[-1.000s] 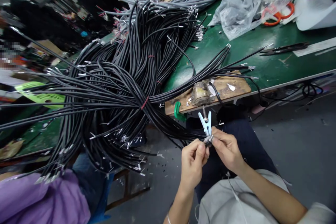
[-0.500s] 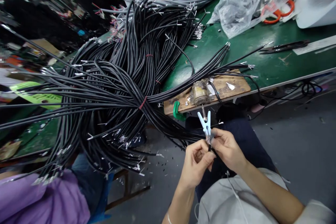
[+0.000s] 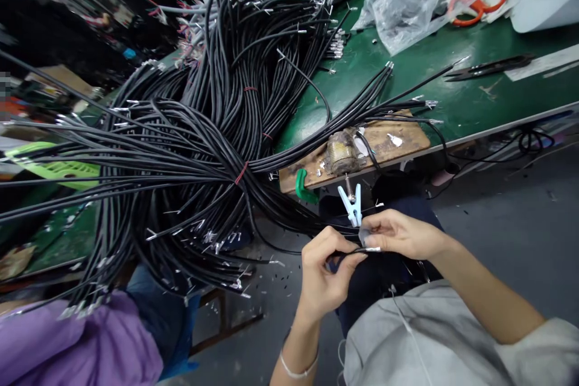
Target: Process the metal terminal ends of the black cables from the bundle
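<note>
My left hand (image 3: 323, 274) pinches a black cable (image 3: 355, 251) between thumb and fingertips, its bright silvery end (image 3: 373, 248) pointing right. Closed beside that end, my right hand (image 3: 407, 235) has a small translucent grey piece (image 3: 363, 235) at its fingertips; its exact kind is unclear. Just above the fingers, a light blue clothespin (image 3: 353, 211) hangs on a metal shaft (image 3: 348, 184). The shaft comes out of a worn cylindrical motor (image 3: 341, 154) mounted on a wooden board (image 3: 400, 129).
A big heap of black cables (image 3: 194, 151) spreads across the green table (image 3: 474, 96), tied with red bands. A green clamp (image 3: 305, 186) grips the board's edge. Pliers (image 3: 491, 66), orange-handled scissors (image 3: 479, 6) and a plastic bag (image 3: 407, 6) lie right. Two people sit nearby.
The cable end between my hands has turned from upright to level, pointing right. My left hand has shifted slightly left, and my right hand has drawn away from the clothespin.
</note>
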A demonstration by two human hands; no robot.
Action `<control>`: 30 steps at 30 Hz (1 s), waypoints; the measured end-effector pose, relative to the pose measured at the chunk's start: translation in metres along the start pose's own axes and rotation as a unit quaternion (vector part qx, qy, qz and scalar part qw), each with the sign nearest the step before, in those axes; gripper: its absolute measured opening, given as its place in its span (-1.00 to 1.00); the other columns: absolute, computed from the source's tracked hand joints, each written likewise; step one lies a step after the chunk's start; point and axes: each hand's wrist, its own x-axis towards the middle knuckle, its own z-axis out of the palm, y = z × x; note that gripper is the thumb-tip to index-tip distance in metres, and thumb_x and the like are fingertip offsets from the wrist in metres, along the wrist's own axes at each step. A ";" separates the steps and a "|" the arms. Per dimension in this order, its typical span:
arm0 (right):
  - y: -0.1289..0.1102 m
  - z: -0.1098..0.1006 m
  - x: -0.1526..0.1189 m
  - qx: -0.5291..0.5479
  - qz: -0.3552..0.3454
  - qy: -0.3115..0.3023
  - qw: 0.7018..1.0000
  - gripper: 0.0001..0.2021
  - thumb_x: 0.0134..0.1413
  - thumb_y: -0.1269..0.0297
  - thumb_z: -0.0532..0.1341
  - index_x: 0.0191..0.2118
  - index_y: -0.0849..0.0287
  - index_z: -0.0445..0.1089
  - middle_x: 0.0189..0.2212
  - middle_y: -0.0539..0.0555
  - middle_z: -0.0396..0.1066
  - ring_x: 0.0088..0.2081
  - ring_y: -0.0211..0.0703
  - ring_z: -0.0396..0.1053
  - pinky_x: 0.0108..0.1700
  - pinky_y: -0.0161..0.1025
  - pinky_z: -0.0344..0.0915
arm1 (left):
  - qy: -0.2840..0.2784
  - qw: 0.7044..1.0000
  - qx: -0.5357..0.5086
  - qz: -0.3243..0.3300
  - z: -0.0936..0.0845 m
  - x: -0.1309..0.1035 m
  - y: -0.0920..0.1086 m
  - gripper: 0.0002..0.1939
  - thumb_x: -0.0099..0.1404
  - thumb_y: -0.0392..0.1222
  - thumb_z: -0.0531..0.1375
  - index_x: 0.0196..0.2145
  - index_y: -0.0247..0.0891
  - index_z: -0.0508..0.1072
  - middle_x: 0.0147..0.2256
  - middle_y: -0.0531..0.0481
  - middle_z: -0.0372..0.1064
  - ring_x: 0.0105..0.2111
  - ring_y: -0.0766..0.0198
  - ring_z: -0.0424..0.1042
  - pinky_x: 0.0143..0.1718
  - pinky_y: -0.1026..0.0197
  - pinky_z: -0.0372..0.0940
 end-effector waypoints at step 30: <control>0.040 -0.017 0.028 0.200 -0.125 0.173 0.956 -0.65 0.07 -0.02 0.25 -0.29 0.22 0.49 -0.46 0.07 0.41 -0.44 -0.28 0.25 -0.43 -0.33 0.16 | 0.051 0.998 -0.037 -0.011 0.004 -0.006 0.004 -0.91 0.16 -0.32 0.30 -0.46 -0.25 0.45 -0.52 0.05 0.34 -0.50 0.34 0.28 -0.51 0.32 0.15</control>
